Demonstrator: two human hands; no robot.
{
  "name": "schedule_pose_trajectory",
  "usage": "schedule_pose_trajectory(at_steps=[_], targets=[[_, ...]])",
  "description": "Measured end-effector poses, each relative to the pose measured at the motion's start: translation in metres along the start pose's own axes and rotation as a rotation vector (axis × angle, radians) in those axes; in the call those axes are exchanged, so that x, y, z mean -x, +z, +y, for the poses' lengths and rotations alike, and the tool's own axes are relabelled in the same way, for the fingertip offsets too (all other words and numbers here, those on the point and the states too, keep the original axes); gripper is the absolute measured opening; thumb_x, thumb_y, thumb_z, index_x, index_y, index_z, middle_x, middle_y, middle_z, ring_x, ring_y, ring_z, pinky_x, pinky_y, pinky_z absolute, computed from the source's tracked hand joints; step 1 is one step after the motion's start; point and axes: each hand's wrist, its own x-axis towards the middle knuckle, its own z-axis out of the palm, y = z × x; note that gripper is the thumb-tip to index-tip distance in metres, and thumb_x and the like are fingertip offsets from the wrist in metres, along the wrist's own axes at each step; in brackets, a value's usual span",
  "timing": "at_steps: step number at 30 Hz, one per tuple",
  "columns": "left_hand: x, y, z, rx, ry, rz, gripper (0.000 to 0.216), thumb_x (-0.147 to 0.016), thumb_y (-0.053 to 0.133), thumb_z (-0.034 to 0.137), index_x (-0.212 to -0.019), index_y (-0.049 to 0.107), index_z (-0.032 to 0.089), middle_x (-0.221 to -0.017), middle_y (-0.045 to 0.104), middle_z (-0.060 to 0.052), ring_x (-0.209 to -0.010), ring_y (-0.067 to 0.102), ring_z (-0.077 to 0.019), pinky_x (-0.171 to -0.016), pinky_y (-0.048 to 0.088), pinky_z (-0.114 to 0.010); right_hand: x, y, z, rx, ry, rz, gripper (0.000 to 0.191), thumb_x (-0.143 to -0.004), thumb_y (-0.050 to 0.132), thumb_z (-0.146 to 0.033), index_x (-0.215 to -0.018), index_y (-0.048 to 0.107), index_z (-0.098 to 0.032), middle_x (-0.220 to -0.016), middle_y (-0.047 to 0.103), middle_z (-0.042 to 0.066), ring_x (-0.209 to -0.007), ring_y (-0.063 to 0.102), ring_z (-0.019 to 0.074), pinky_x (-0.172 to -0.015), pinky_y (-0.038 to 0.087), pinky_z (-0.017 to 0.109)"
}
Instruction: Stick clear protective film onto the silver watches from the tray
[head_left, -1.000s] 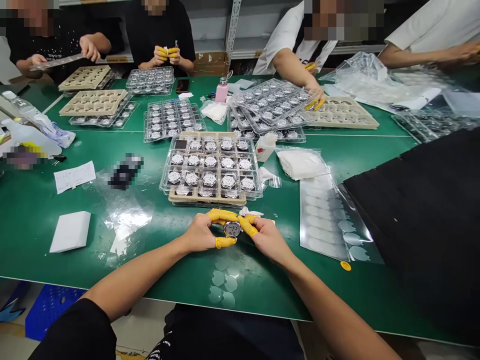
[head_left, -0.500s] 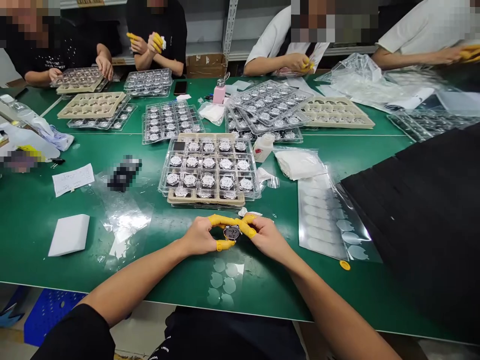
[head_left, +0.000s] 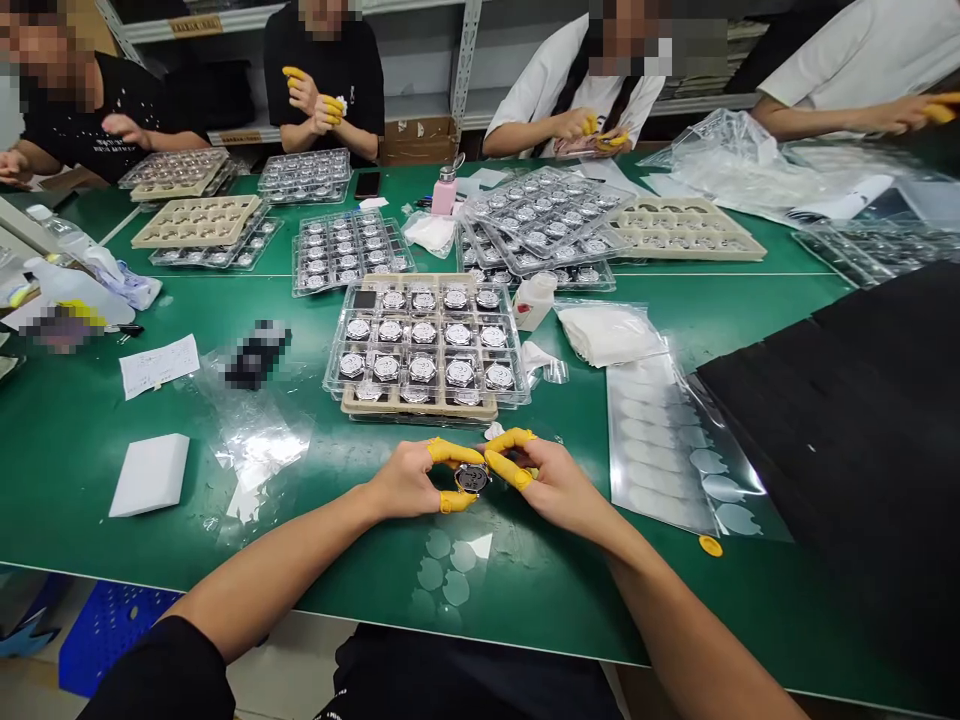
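Yellow finger cots cover the thumb and fingertips of both my hands. My left hand (head_left: 416,482) grips a small round watch head (head_left: 472,479) by its rim, a finger above and the thumb below. Its dark disc with pale markings faces me. At the rim's upper right, my right hand (head_left: 551,475) has finger and thumb pinched together; whether they hold the rim or something thin is hidden. Below the hands lies a clear sheet of round film stickers (head_left: 444,572). Just beyond stands a stack of clear trays (head_left: 427,345) with watch heads in their cells.
On the right are a larger film sheet (head_left: 656,440), a white cloth pack (head_left: 607,332), a yellow ring (head_left: 710,546) and a black cover (head_left: 840,430). A white block (head_left: 150,474) and clear plastic bag (head_left: 255,440) lie left. Several co-workers sit opposite beside more trays (head_left: 349,245).
The view has shifted slightly, so the table appears farther right and lower. My right fingertips have drawn back a little to the watch head's right edge. A co-worker's hands at far left have left the trays.
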Motion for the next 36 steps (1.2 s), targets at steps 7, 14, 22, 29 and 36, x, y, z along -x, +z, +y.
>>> schedule_pose_trajectory(at_steps=[7, 14, 22, 29, 36], targets=[[-0.001, -0.001, 0.0, 0.02, -0.043, -0.029, 0.037, -0.072, 0.076, 0.026, -0.108, 0.074, 0.017, -0.09, 0.078, -0.005, -0.071, 0.07, -0.0142, -0.071, 0.059, -0.025, -0.003, 0.004, -0.006, -0.03, -0.038, 0.116, 0.014, -0.089, 0.061, -0.035, -0.086, 0.067, -0.023, -0.095, 0.068, 0.006, -0.083, 0.064, 0.0191, -0.067, 0.052, 0.031], [-0.002, 0.0, 0.002, 0.168, -0.248, -0.073, 0.046, -0.067, 0.08, 0.024, -0.111, 0.074, 0.018, -0.089, 0.078, -0.004, -0.077, 0.072, -0.0165, -0.073, 0.06, -0.026, -0.004, 0.0, -0.008, -0.026, -0.064, 0.339, 0.014, -0.086, 0.064, -0.036, -0.082, 0.067, -0.023, -0.091, 0.067, 0.006, -0.078, 0.059, 0.0185, -0.063, 0.048, 0.03], [-0.011, 0.002, -0.013, 0.42, -0.468, 0.124, 0.058, -0.061, 0.087, 0.021, -0.116, 0.069, 0.014, -0.089, 0.077, -0.007, -0.078, 0.071, -0.0164, -0.078, 0.059, -0.029, -0.004, 0.027, -0.006, -0.364, 0.053, 0.359, 0.028, -0.076, 0.077, -0.049, -0.083, 0.07, -0.023, -0.106, 0.065, 0.008, -0.095, 0.063, 0.0212, -0.077, 0.055, 0.033], [-0.012, 0.001, -0.011, 0.406, -0.467, 0.101, 0.059, -0.062, 0.087, 0.022, -0.117, 0.068, 0.014, -0.089, 0.077, -0.007, -0.078, 0.071, -0.0162, -0.078, 0.058, -0.029, -0.008, 0.045, -0.002, -0.411, 0.201, 0.307, 0.041, -0.072, 0.076, -0.06, -0.087, 0.069, -0.022, -0.099, 0.071, 0.009, -0.092, 0.066, 0.0238, -0.089, 0.055, 0.042], [-0.01, 0.002, -0.011, 0.357, -0.498, 0.086, 0.062, -0.061, 0.088, 0.025, -0.119, 0.069, 0.015, -0.091, 0.076, -0.007, -0.082, 0.07, -0.017, -0.08, 0.057, -0.029, -0.008, 0.048, 0.005, -0.357, 0.182, 0.348, 0.044, -0.071, 0.076, -0.062, -0.087, 0.07, -0.022, -0.101, 0.068, 0.009, -0.095, 0.063, 0.0248, -0.088, 0.052, 0.043]])
